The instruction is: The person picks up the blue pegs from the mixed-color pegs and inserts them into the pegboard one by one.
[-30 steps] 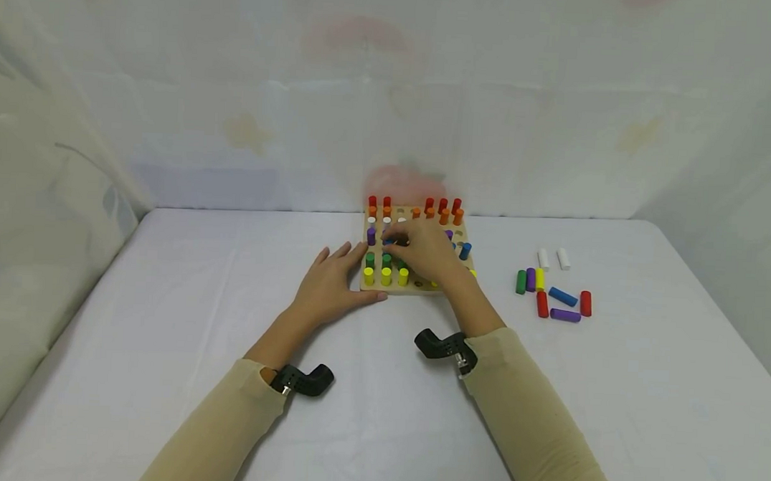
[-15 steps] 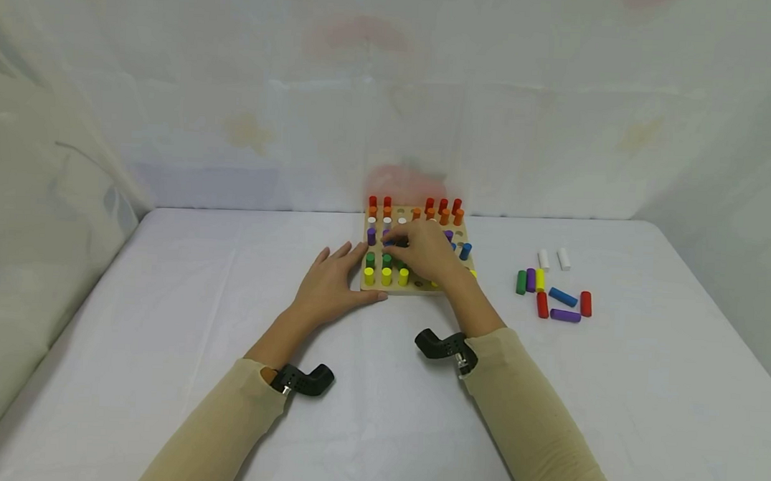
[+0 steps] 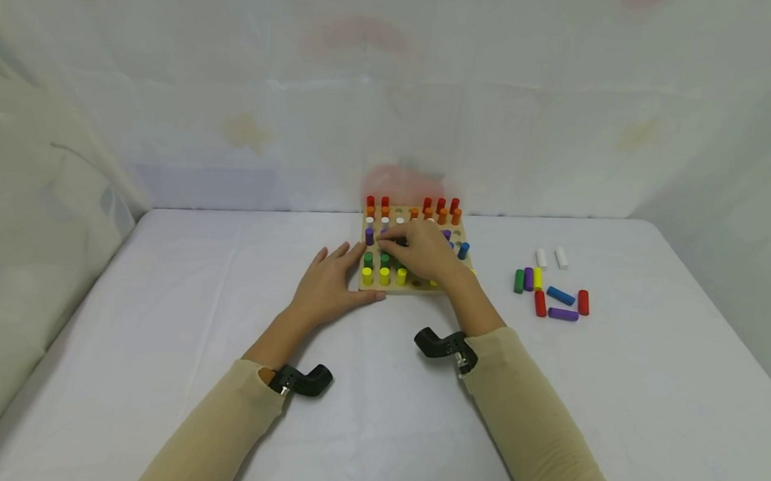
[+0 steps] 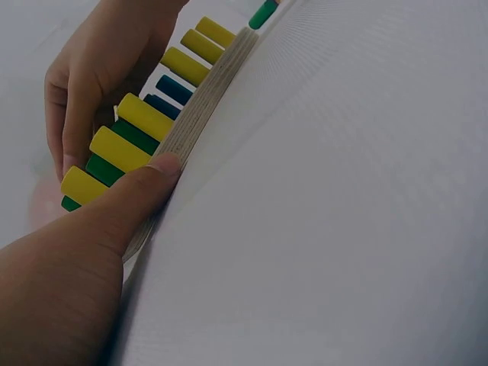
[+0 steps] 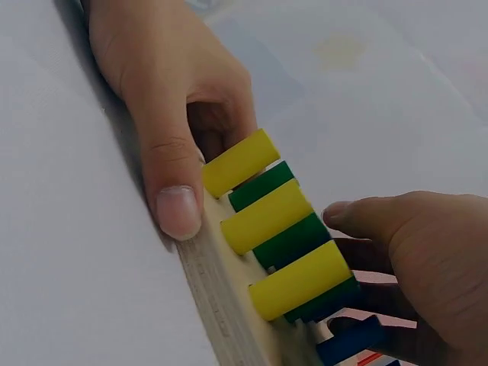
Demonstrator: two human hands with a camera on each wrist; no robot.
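The wooden peg board is placed on the white surface, and it is steadied by the left hand: the fingers are held fairly straight, and the thumb is pressed flat against the near edge of the board. The right hand is placed over the middle rows, with its fingertips brought together near a purple peg. Whether a peg is pinched there cannot be told, because the spot is covered by the fingers in every view.

Several things could go wrong from here, in my judgement. The pegs stand close to each other, so a neighbouring green peg or yellow peg could be knocked by the knuckles when the right hand is lifted. If a peg sits tight in its hole, the board could be pulled up with it, unless the left thumb is kept firm.

The loose pegs, well apart to the right of the board, are shown only by the head view, as is the whole layout of rows. The contact of the thumb with the plywood edge is shown clearly only by the wrist views, where the front yellow and green pegs are seen from the side.
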